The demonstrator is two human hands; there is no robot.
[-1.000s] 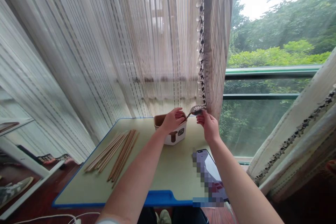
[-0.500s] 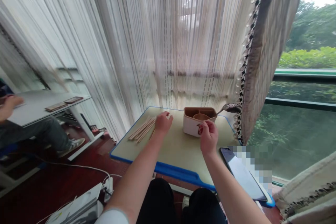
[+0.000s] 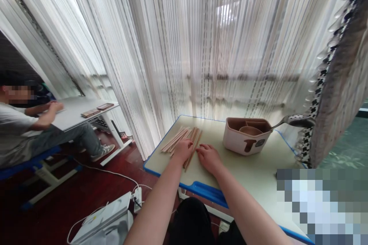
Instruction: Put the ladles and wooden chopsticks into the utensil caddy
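Nearest, at 12 o'clock from the seat: dark-clad knees [image 3: 189, 222] at the table edge. Down at 10, a white power strip [image 3: 138, 199] w/ cables, and by it a pale box [image 3: 105, 216] on the dark red floor [image 3: 120, 183].

Up on the table [image 3: 212, 189], cream top w/ blue rim, here's the action: 2 hands at the sticks, between 11 & 12 o'clock! L hand [image 3: 184, 150] is over them, fingers curled in narrow; grip or just touch, can't tell. R hand [image 3: 209, 157] sits on the other side, fingers loosely bent, half-open, nothing visible in it, tips just beside the sticks. 2 groups there: brown sticks [image 3: 196, 138] lying roughly lengthwise, and L of those the paler sticks [image 3: 175, 139], fanned at a slant.

Over to 1 o'clock, well apart from the hands: the holder [image 3: 235, 143], white outside, brown inside, divided into compartments, upright. A metal spoon [image 3: 299, 121] leans out of its R side, bowl up, approx 1:30.

Farther, 10 o'clock: a co-worker [image 3: 14, 134] seated at a white desk [image 3: 77, 107], forearms on top, 2 flat items [image 3: 97, 110] nearby. Behind it all, at 12, striped sheer curtains [image 3: 172, 46].
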